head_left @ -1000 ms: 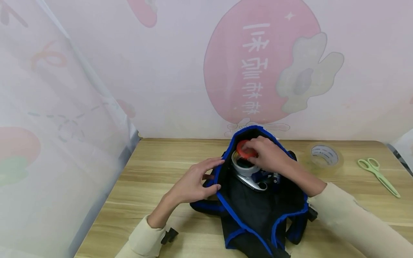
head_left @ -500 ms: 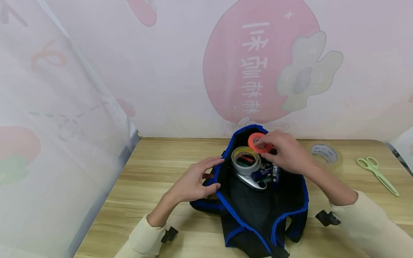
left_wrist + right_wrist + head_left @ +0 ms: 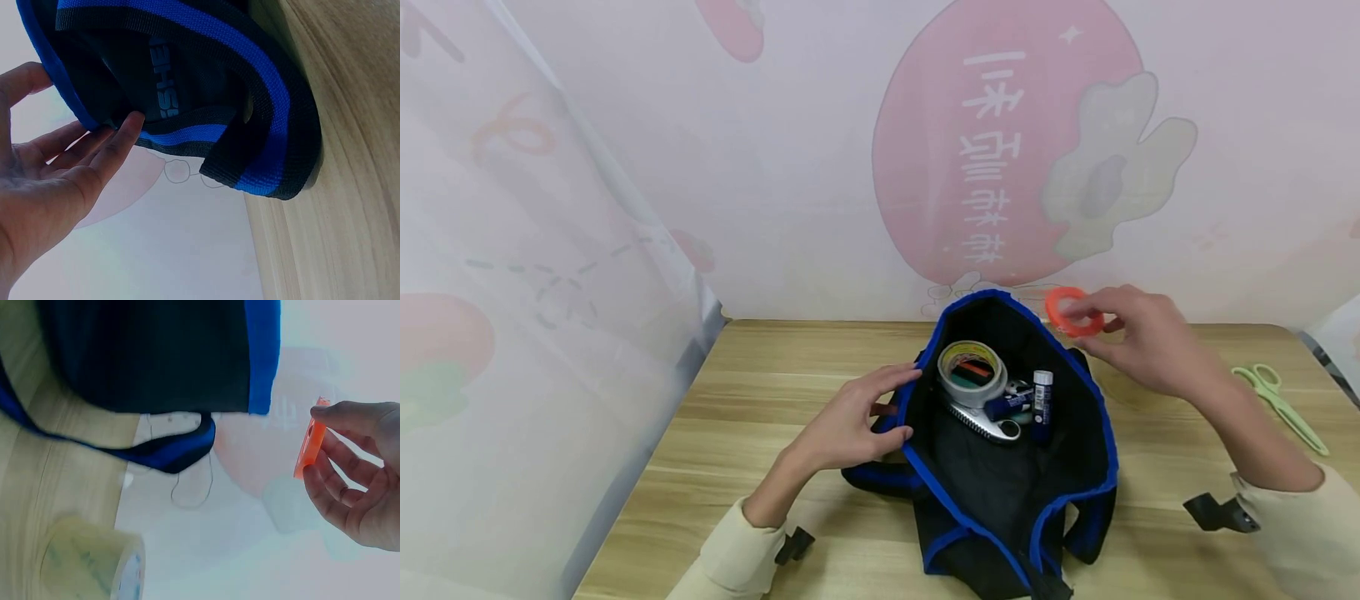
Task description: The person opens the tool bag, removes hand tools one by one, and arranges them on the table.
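My right hand [image 3: 1157,342] pinches a roll of orange tape [image 3: 1057,323] between thumb and fingers, in the air past the bag's right rim. The right wrist view shows that orange roll [image 3: 312,440] edge-on. With thumb and fingers, my left hand [image 3: 853,425] holds the left rim of a black bag [image 3: 977,483] with blue trim. In the left wrist view, fingertips of the left hand [image 3: 69,156] lie against the bag's outer side. Inside the bag are a grey tape roll [image 3: 973,393], a silver tool [image 3: 977,423] with a toothed edge, and blue glue sticks [image 3: 1042,408].
Light green scissors [image 3: 1277,400] lie at the table's right. A wide roll of clear tape [image 3: 90,562] stands on the table beside the bag, hidden behind the right arm in the head view. The bag's strap [image 3: 175,450] hangs loose. A printed curtain [image 3: 790,167] backs the table.
My right hand has lifted the orange tape roll out of the bag and carried it right, past the rim. The left hand stays on the left rim.
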`<state>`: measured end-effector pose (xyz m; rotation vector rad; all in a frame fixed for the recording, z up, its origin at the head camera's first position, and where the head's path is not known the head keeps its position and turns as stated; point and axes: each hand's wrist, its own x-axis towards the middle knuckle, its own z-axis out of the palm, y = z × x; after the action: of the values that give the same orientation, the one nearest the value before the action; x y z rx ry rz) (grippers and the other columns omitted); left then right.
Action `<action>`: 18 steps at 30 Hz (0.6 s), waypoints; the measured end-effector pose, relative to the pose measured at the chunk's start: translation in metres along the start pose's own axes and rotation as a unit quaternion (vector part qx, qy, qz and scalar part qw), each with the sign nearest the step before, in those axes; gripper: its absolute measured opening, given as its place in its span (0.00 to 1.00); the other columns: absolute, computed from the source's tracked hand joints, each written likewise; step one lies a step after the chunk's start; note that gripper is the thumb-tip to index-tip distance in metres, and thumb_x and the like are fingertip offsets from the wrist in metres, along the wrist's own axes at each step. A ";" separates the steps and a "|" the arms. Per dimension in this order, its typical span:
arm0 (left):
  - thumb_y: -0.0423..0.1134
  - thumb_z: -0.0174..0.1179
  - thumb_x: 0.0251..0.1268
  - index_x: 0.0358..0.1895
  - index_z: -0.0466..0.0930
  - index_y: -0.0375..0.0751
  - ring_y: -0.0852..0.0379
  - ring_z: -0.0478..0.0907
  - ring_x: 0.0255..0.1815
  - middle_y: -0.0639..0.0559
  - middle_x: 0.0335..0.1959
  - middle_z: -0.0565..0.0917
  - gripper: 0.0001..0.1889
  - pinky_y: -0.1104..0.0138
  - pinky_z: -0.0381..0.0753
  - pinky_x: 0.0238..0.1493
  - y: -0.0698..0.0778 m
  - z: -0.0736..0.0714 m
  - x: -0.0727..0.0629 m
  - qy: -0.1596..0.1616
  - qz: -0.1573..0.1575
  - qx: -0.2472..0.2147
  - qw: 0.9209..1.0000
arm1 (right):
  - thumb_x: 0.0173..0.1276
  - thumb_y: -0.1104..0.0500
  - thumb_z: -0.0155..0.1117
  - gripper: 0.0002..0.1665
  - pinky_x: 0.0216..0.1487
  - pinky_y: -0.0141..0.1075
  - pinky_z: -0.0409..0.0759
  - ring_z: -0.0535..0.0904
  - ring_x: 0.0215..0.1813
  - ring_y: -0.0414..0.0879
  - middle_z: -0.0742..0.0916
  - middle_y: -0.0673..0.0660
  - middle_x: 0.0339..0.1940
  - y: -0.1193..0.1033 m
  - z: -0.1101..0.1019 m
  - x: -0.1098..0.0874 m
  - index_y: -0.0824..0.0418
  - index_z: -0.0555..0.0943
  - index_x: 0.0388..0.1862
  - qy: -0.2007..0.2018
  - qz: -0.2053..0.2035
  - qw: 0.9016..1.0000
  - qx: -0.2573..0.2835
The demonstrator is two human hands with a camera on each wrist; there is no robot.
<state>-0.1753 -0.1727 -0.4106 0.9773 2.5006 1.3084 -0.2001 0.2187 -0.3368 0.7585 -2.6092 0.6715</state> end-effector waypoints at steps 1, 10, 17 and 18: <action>0.33 0.69 0.67 0.81 0.68 0.36 0.38 0.74 0.77 0.39 0.84 0.67 0.38 0.47 0.89 0.63 0.000 0.000 0.000 0.001 0.001 0.000 1.000 | 0.60 0.68 0.83 0.19 0.43 0.52 0.92 0.88 0.45 0.55 0.94 0.61 0.47 0.003 -0.002 -0.002 0.63 0.91 0.51 0.001 0.007 1.000 -0.002; 0.33 0.69 0.68 0.81 0.68 0.36 0.38 0.74 0.77 0.39 0.84 0.66 0.38 0.49 0.89 0.62 -0.002 0.002 0.000 -0.001 0.004 0.003 1.000 | 0.63 0.67 0.81 0.20 0.35 0.33 0.91 0.89 0.46 0.64 0.91 0.69 0.51 0.042 -0.016 -0.027 0.65 0.90 0.54 -0.008 0.092 0.996 -0.010; 0.33 0.69 0.67 0.81 0.68 0.37 0.38 0.75 0.77 0.39 0.84 0.67 0.38 0.51 0.90 0.62 -0.003 0.002 0.000 0.002 0.005 0.004 1.000 | 0.64 0.70 0.78 0.20 0.39 0.45 0.93 0.84 0.51 0.69 0.89 0.74 0.53 0.076 -0.019 -0.046 0.69 0.88 0.55 0.003 0.146 0.989 -0.022; 0.33 0.69 0.67 0.80 0.68 0.37 0.38 0.75 0.77 0.39 0.84 0.67 0.38 0.51 0.90 0.62 -0.003 0.002 0.000 0.002 0.005 0.003 1.000 | 0.65 0.70 0.77 0.20 0.41 0.52 0.92 0.84 0.51 0.70 0.88 0.75 0.54 0.080 -0.020 -0.049 0.70 0.87 0.55 0.003 0.157 0.987 -0.024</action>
<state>-0.1760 -0.1723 -0.4147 0.9916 2.5076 1.3084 -0.2029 0.3083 -0.3692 0.3316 -2.7559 0.6889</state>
